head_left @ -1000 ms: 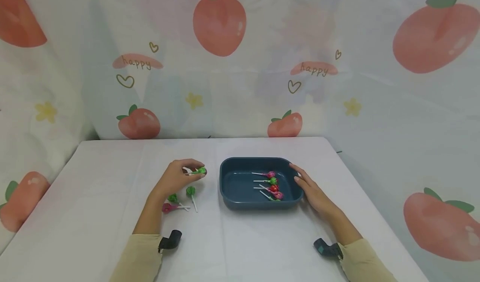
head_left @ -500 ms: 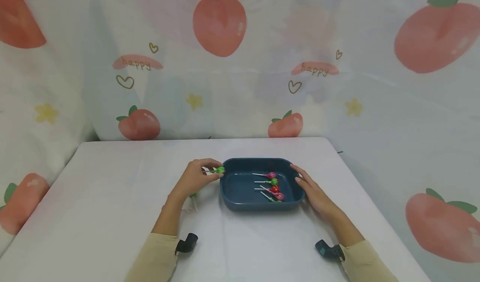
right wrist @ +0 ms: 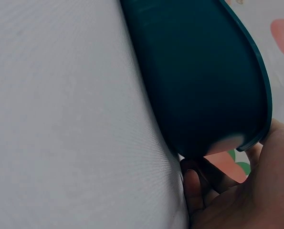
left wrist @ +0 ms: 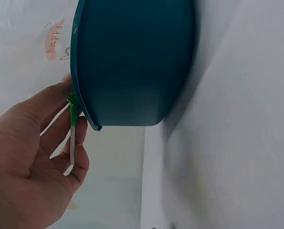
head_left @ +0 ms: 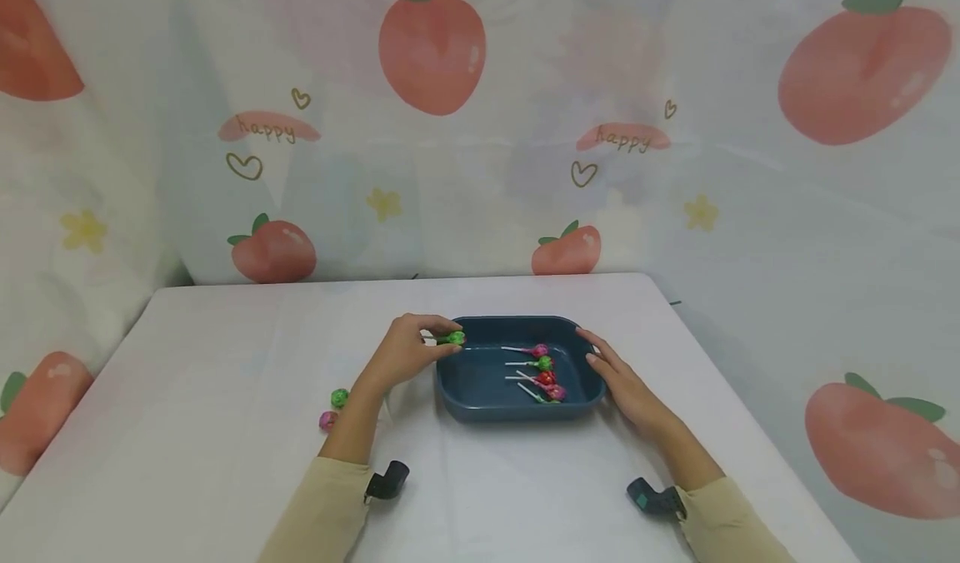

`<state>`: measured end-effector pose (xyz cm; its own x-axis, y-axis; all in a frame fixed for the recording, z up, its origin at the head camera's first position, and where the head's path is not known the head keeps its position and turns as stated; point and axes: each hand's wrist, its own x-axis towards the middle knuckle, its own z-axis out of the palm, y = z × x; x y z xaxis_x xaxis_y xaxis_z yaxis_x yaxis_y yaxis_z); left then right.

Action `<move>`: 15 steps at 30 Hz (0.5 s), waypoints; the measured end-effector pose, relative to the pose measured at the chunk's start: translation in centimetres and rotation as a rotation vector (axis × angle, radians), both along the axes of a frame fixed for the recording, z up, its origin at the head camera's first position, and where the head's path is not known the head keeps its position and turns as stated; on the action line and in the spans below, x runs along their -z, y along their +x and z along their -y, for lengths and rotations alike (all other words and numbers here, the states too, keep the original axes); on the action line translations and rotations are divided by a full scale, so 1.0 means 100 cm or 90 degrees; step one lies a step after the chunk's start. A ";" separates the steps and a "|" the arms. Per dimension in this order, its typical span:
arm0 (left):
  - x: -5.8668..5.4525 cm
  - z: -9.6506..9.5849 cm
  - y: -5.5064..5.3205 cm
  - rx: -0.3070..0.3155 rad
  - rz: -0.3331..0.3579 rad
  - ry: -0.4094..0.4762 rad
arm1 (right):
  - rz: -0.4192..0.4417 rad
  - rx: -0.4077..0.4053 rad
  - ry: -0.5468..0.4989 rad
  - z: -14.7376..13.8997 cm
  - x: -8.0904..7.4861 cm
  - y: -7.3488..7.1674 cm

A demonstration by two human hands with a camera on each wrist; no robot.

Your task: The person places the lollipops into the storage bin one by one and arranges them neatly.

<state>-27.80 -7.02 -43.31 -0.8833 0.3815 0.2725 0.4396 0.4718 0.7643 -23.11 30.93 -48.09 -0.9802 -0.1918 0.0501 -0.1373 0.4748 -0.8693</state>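
Note:
Between thumb and fingers, my left hand pinches a green-wrapped lollipop at the left end of a dark blue dish. In the left wrist view, its white stick points back toward the palm, and the wrapped head is partly hidden by the thumb and the rim. My right hand holds the dish's right end, thumb at the rim and other fingers bent against the outer wall. Inside the dish lie several lollipops with pink, red and green wrappers, including a green lollipop, grouped toward the right.
Left of the dish, a green lollipop and a pink lollipop lie on the white tablecloth, partly covered by my left forearm. A peach-printed curtain hangs behind the table. A black wrist device sits at my left cuff.
My left hand has carried the green lollipop rightward from the tablecloth to the dish's left rim. My right hand stays at the dish's right end, and the dish has hardly moved.

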 end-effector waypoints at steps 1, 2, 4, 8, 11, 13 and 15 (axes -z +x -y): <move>0.000 -0.002 0.000 -0.003 0.002 -0.002 | -0.001 -0.003 0.000 0.000 0.000 0.000; -0.001 -0.004 -0.001 -0.003 0.003 -0.002 | 0.000 -0.002 0.001 0.000 0.000 0.000; -0.001 -0.008 -0.002 0.002 -0.002 -0.005 | 0.001 0.000 0.003 0.001 0.000 0.001; -0.002 -0.015 -0.006 0.026 -0.011 -0.007 | 0.004 0.007 0.007 0.003 -0.002 0.002; -0.002 -0.021 -0.008 0.043 -0.006 -0.017 | 0.004 0.007 0.008 0.003 -0.003 0.002; -0.002 -0.025 -0.010 0.054 -0.005 -0.026 | 0.007 0.009 0.000 0.004 -0.004 0.002; -0.002 -0.028 -0.011 0.060 -0.002 -0.036 | 0.009 0.007 -0.008 0.005 -0.005 0.003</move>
<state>-28.86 -4.22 -43.11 -0.8418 0.4780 0.2508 0.4867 0.4710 0.7357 -22.84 30.43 -47.63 -0.9827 -0.1812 0.0387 -0.1204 0.4656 -0.8768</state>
